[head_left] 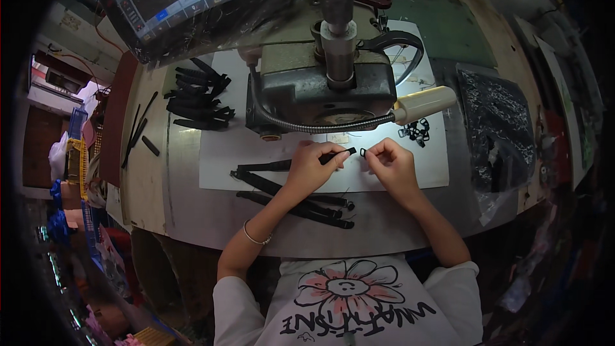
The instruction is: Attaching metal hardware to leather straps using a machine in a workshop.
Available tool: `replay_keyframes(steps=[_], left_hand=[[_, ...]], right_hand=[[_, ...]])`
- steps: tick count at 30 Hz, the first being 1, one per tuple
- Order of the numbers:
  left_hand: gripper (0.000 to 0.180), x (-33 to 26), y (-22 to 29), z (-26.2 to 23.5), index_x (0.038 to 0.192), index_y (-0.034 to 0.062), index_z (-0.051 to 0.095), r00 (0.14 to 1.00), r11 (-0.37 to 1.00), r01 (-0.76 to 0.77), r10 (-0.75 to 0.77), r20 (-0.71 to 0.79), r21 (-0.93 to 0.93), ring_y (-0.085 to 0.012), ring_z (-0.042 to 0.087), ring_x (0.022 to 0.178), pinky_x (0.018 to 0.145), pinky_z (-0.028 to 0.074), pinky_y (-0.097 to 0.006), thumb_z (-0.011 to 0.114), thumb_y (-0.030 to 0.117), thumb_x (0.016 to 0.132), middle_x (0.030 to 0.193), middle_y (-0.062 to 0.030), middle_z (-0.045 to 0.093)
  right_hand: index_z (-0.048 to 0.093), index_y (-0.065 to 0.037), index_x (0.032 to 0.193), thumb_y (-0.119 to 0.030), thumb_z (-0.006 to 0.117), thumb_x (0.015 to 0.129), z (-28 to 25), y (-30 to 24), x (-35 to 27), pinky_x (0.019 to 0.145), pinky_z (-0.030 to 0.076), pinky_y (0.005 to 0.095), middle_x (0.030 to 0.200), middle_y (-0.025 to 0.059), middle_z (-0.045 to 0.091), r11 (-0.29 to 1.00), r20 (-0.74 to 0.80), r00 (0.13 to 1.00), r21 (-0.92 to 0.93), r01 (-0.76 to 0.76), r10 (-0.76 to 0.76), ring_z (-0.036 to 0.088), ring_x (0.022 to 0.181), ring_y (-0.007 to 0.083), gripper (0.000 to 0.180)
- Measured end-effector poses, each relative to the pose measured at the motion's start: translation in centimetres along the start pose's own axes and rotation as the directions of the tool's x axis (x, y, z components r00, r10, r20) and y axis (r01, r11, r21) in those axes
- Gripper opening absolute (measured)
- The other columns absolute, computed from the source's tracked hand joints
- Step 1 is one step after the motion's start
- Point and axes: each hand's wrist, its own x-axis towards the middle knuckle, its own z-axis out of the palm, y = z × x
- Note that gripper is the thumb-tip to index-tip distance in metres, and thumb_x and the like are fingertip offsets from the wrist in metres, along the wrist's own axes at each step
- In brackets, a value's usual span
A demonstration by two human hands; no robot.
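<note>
Pinched in my left hand (312,165) is a black webbing strap (350,151), its end sticking out past the fingertips toward the right. My right hand (392,164) holds a small black rectangular ring (363,152) between thumb and finger. Strap end and ring are close together but apart, over the white sheet (410,181) in front of the sewing machine head (320,93). Several black straps (256,182) lie beneath and beside my left forearm, some with small fittings at their ends. A small heap of black rings (416,132) lies beyond my right hand.
A pile of black strap pieces (198,96) lies left of the machine, with thin loose strips (136,131) farther left. A plastic-wrapped screen (186,0) overhangs the far left. On the right lies a clear bag of black parts (496,125). A pale handle (426,104) juts right.
</note>
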Motion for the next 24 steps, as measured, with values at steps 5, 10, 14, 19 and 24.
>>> replay_keyframes(steps=[5, 10, 14, 19, 24], left_hand=[[0.011, -0.3, -0.6, 0.2, 0.074, 0.0111, 0.066, 0.984, 0.961, -0.136, 0.159, -0.08, 0.242, -0.0174, 0.054, 0.059, 0.079, 0.035, -0.031, 0.067, 0.022, 0.075, 0.068, -0.0017, 0.064], [0.011, -0.7, -0.3, 0.5, 0.074, 0.0081, 0.065, 0.94, 0.91, -0.265, 0.318, -0.126, 0.319, -0.0177, 0.055, 0.065, 0.079, 0.035, -0.031, 0.068, 0.018, 0.075, 0.069, -0.0018, 0.064], [0.01, -0.9, -0.2, 0.6, 0.075, 0.0104, 0.064, 0.926, 0.898, -0.27, 0.341, -0.162, 0.347, -0.0194, 0.054, 0.068, 0.083, 0.032, -0.033, 0.067, 0.019, 0.075, 0.072, -0.0008, 0.064], [0.008, -1.2, 0.1, 0.9, 0.074, 0.0103, 0.063, 0.909, 0.873, -0.288, 0.379, -0.176, 0.394, -0.0189, 0.055, 0.067, 0.083, 0.033, -0.033, 0.066, 0.018, 0.074, 0.071, -0.0011, 0.063], [0.008, -1.3, 0.2, 1.1, 0.074, 0.01, 0.062, 0.897, 0.863, -0.267, 0.386, -0.218, 0.429, -0.0171, 0.056, 0.066, 0.084, 0.033, -0.034, 0.066, 0.017, 0.074, 0.069, -0.001, 0.062]], right_hand=[[0.054, 0.0, 0.073, -0.002, 0.065, 0.074, 1.9, -0.5, -0.6, 0.052, 0.047, 0.0266, 0.065, 0.009, 0.058, 0.944, -0.08, 0.957, -0.202, 0.26, -0.28, 0.059, 0.055, 0.0172, 0.011], [0.051, -0.001, 0.074, 0.001, 0.064, 0.072, 2.0, -0.5, -0.6, 0.052, 0.045, 0.0307, 0.068, 0.0113, 0.054, 0.88, -0.093, 0.912, -0.316, 0.353, -0.399, 0.056, 0.058, 0.0236, 0.014], [0.051, -0.001, 0.074, 0.002, 0.064, 0.071, 2.3, -0.4, -0.9, 0.052, 0.043, 0.0326, 0.068, 0.0113, 0.053, 0.843, -0.074, 0.883, -0.344, 0.414, -0.464, 0.054, 0.058, 0.0253, 0.014], [0.053, 0.002, 0.077, 0.003, 0.063, 0.073, 2.4, 0.0, -0.8, 0.053, 0.047, 0.0271, 0.072, 0.0109, 0.057, 0.793, -0.016, 0.874, -0.428, 0.434, -0.486, 0.058, 0.059, 0.02, 0.011], [0.051, -0.001, 0.074, 0.001, 0.064, 0.071, 2.7, -0.2, -1.0, 0.052, 0.043, 0.0337, 0.068, 0.0112, 0.052, 0.853, -0.058, 0.899, -0.346, 0.39, -0.434, 0.054, 0.058, 0.026, 0.013]])
